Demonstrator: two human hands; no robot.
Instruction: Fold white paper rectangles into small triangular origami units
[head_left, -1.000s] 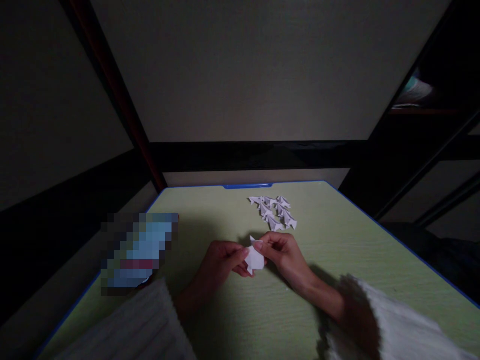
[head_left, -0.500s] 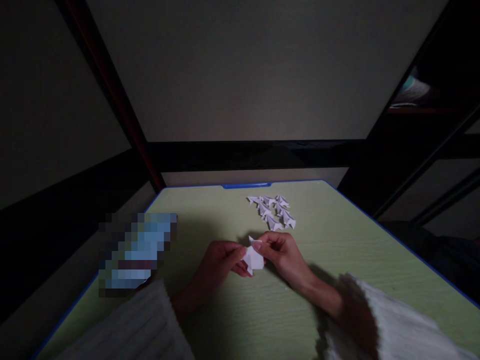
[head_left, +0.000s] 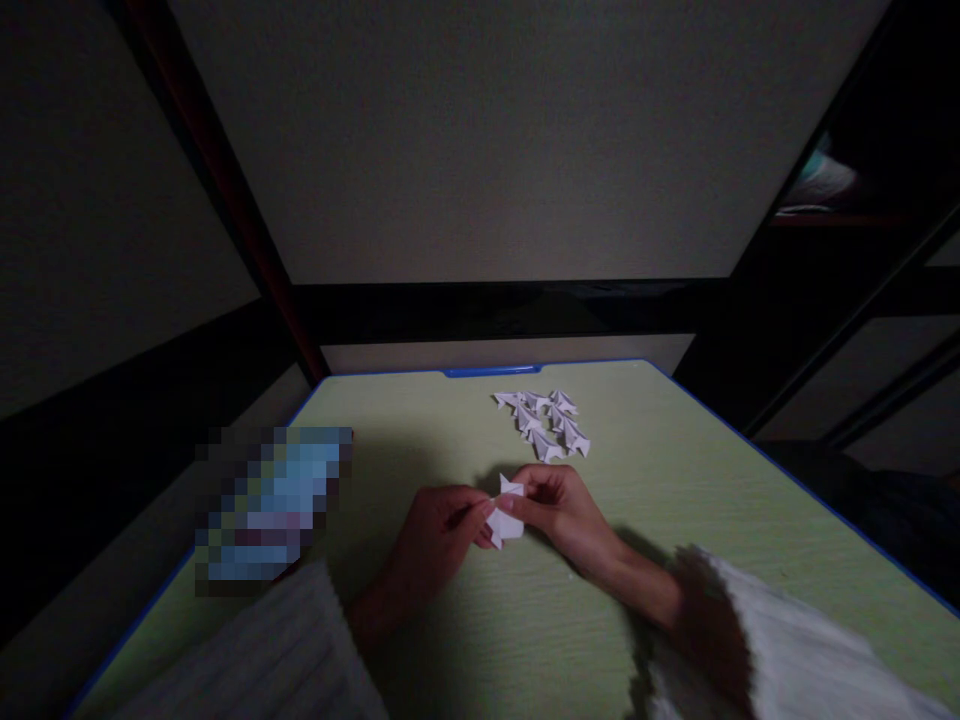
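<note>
A small piece of folded white paper [head_left: 511, 524] is held between my two hands, above the near middle of the table. My left hand [head_left: 448, 525] pinches its left edge between thumb and fingers. From the other side my right hand [head_left: 564, 508] grips it, the thumb lying across its face. Pointed corners stick out at its top and bottom left. The fingers behind the paper are partly hidden. Beyond my hands lie several folded white paper pieces [head_left: 543, 445], grouped close together and partly touching.
The light green table [head_left: 660, 470] has a blue rim with a blue handle piece [head_left: 493, 371] at its far edge. On the left lies a pixelated bluish object [head_left: 289, 500] that I cannot make out. A pale panel [head_left: 510, 150] stands behind the table.
My right thumb has slid left and down across the folded paper, closer to my left thumb. The paper has shifted slightly left. The grouped pieces stay where they were.
</note>
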